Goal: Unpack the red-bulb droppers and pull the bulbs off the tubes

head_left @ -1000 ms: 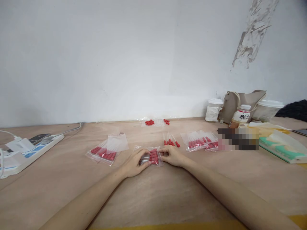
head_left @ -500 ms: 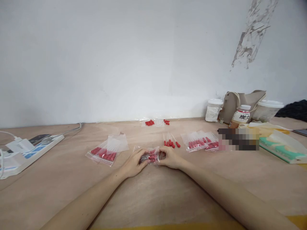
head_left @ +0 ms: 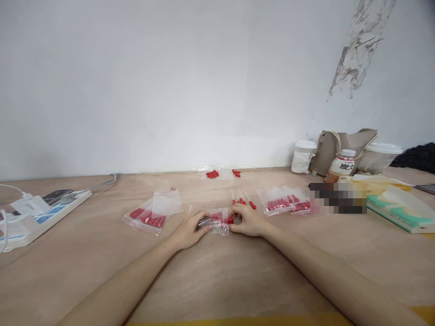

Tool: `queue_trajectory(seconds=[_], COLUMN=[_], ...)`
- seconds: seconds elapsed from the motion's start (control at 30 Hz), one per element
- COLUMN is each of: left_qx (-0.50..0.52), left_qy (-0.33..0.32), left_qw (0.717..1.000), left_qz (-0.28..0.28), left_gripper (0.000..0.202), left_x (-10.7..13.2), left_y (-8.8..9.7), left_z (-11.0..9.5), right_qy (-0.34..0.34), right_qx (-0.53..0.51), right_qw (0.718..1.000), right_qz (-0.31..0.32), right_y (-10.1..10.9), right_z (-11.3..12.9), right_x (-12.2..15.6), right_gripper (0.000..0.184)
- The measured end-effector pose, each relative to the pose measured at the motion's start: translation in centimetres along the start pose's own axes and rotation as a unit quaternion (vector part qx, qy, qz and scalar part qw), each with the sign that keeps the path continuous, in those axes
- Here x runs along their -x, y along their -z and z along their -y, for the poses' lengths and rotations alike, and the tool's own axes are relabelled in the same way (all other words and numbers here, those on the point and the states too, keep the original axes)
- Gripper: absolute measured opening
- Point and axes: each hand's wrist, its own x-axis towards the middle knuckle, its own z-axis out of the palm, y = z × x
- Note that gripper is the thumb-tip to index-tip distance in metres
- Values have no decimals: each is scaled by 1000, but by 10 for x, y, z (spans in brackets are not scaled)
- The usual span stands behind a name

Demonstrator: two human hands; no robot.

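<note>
A clear zip bag (head_left: 216,228) with red-bulbed droppers in it lies on the table in front of me. My left hand (head_left: 194,228) grips the bag's left end between thumb and fingers. My right hand (head_left: 248,221) is at the bag's right end, its thumb and fingers closed around a dropper's red bulb (head_left: 227,221) at the bag's mouth. How far that dropper reaches into the bag is hard to make out. Just behind my right hand lie several loose glass droppers (head_left: 252,204) with red bulbs, partly hidden by it.
Filled bags of droppers lie to the left (head_left: 147,217) and right (head_left: 280,203). Farther back, near the wall, is another pile of droppers (head_left: 212,174). A power strip (head_left: 50,217) stands at left; a bottle (head_left: 341,165), lidded cups (head_left: 304,156) and a grey bag (head_left: 328,149) at right.
My right hand has shifted slightly right, away from my left, and more of the bag's right end and the red bulb shows. My left hand stays on the bag.
</note>
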Motion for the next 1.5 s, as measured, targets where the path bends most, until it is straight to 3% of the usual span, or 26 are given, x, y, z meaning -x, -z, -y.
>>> queue_trajectory(seconds=[0.17,0.3,0.4,0.53,0.7,0.83,1.0,1.13,1.5], left_qx=[-8,-39,-46,-40,-35,-42,-47,-48,-49], left_qy=[9,39,40,32,25,19,14,3,-4], left_qw=[1000,998,998,998,999,999,999,999,999], left_qz=[13,23,25,25,21,16,18,13,11], left_gripper=[21,21,21,22,23,22,21,20,19], left_x=[1,1,1,1,2,1,0,1,1], left_y=[7,15,17,14,11,11,13,12,10], left_z=[-5,-12,-12,-7,-4,-5,-9,-7,-4], right_qy=[-2,-40,-97,-174,-238,-212,-152,-93,-34], right_qx=[-67,-199,-310,-346,-387,-309,-96,12,112], right_qw=[998,979,946,922,874,878,919,940,961], right_qz=[9,12,13,3,-174,-299,-351,-327,-252], right_y=[1,4,19,54,85,71,34,19,9], right_z=[-3,-17,-28,-39,-52,-65,-71,-66,-66], right_x=[3,2,-2,-5,-7,-8,-6,-3,-2], right_gripper=[17,19,23,23,20,25,27,21,20])
